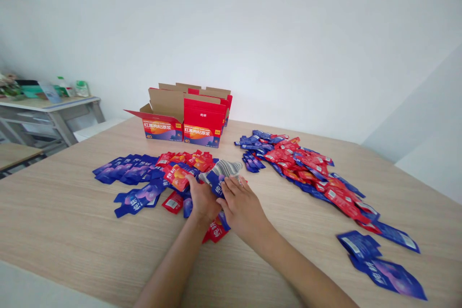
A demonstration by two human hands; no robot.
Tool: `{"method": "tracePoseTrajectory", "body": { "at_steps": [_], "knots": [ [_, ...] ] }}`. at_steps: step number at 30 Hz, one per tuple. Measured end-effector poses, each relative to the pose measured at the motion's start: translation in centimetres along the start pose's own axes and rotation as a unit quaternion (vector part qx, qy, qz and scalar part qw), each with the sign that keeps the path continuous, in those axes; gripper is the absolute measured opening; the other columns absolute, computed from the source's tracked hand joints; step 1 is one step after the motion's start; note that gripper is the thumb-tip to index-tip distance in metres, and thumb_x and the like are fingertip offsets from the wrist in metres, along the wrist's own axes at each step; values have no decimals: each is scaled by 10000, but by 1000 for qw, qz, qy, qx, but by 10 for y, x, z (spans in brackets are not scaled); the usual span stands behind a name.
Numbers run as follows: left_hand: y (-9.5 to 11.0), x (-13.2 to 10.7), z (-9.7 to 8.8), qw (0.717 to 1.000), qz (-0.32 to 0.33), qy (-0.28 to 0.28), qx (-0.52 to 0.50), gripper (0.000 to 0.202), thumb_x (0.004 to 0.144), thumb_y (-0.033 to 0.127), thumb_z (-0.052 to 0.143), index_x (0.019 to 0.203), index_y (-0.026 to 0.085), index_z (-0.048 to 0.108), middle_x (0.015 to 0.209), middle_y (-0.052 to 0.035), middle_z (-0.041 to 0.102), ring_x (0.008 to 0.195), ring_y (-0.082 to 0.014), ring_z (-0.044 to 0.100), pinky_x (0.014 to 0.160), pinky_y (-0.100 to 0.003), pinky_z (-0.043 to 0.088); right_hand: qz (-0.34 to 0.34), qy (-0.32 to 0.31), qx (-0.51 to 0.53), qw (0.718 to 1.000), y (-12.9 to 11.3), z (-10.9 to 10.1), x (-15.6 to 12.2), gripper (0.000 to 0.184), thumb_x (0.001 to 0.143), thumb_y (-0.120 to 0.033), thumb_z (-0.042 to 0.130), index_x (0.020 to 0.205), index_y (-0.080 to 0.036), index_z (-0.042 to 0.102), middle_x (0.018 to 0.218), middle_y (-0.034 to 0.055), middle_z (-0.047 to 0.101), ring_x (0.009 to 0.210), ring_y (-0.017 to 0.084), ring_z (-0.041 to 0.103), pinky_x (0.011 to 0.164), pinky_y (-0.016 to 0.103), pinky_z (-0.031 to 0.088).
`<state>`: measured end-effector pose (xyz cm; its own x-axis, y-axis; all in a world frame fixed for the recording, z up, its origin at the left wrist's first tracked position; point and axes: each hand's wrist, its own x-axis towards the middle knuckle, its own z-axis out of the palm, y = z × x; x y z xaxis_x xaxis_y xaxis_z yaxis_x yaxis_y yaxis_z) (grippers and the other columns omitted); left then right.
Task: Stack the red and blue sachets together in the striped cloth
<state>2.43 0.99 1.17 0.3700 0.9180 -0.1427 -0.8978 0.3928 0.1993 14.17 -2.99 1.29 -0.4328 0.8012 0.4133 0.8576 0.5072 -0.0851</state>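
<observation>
My left hand (205,201) is over a heap of flat drink pouches, its thumb against a red pouch (176,176) and its other fingers mostly hidden. Close beside it, my right hand (244,206) has its thumb and fingers on a blue pouch (215,184). A grey-and-white striped item (228,168) shows just beyond the fingertips; its kind is unclear. Left of the hands, blue pouches (126,169) overlap in a row. A separate blue pouch (135,200) lies nearer me, and red pouches (216,232) stick out beneath my wrists.
Open red-and-blue cartons (162,128) stand at the back of the wooden table (72,216). A long pile of red and blue pouches (306,166) spreads along the right, with a few blue pouches (390,274) at the near right. Another table (54,105) stands far left.
</observation>
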Motion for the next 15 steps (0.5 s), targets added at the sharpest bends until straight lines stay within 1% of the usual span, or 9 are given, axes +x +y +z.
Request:
{"method": "tracePoseTrajectory", "body": {
  "at_steps": [2,3,5,6,7,9,11,13,15],
  "knots": [
    [-5,-2,0,1000,-10,-14,8,816,933,748,172,1255,189,672,1236,-96,721,1301,-339,570,1157,-533,352,-20,16,-12,1000,0,-7,1,440,979,-243,535,1355,-25,602,1449,250,548,1436,380,418,1210,608,309],
    [-10,-4,-1,1000,-12,-11,9,821,931,755,177,1255,185,672,1244,-101,717,1313,-331,564,1167,-513,348,-34,22,-7,999,1,-9,1,458,978,-231,532,1388,-29,570,1496,242,501,1467,368,371,1215,597,309],
    [-23,-6,-5,1000,-19,4,8,852,916,779,205,1253,149,669,1255,-141,707,1333,-319,551,1180,-465,345,-57,29,15,998,6,-11,3,534,983,-199,504,1485,-25,444,1579,239,380,1504,334,303,1208,564,341],
    [-31,-7,-7,999,-34,5,8,854,909,787,234,1265,139,661,1271,-151,698,1351,-306,537,1186,-437,339,-64,29,24,997,9,-10,4,565,988,-184,485,1520,-22,383,1601,244,334,1514,320,282,1202,550,354],
    [-38,-7,-8,999,-44,1,8,838,908,785,256,1282,146,650,1289,-147,690,1366,-293,523,1191,-419,333,-67,26,30,997,13,-10,5,577,991,-172,469,1536,-24,351,1609,246,312,1521,311,266,1202,543,355],
    [-50,-8,-11,999,-48,-6,6,766,924,754,294,1325,189,621,1332,-118,671,1391,-267,499,1202,-402,314,-74,11,35,997,20,-9,6,552,994,-156,447,1531,-50,376,1610,231,321,1526,298,255,1214,547,326],
    [-55,-6,-12,999,-44,-4,10,754,926,752,283,1347,213,602,1358,-108,655,1399,-262,489,1209,-418,298,-75,-12,41,996,25,-9,7,509,997,-148,428,1503,-91,442,1592,200,375,1513,285,294,1220,553,311],
    [-52,-4,-13,999,-40,2,28,839,897,798,232,1327,189,617,1355,-137,650,1393,-292,491,1209,-460,290,-60,-36,54,996,27,-11,7,493,1010,-165,409,1496,-102,461,1565,194,421,1487,278,356,1214,550,325],
    [-41,-1,-15,998,-16,-5,66,891,872,824,205,1270,167,656,1323,-168,661,1395,-351,471,1204,-537,268,-43,-63,63,995,26,-14,8,486,1027,-201,394,1493,-82,464,1550,208,434,1474,281,380,1217,550,315]
  ]
}}
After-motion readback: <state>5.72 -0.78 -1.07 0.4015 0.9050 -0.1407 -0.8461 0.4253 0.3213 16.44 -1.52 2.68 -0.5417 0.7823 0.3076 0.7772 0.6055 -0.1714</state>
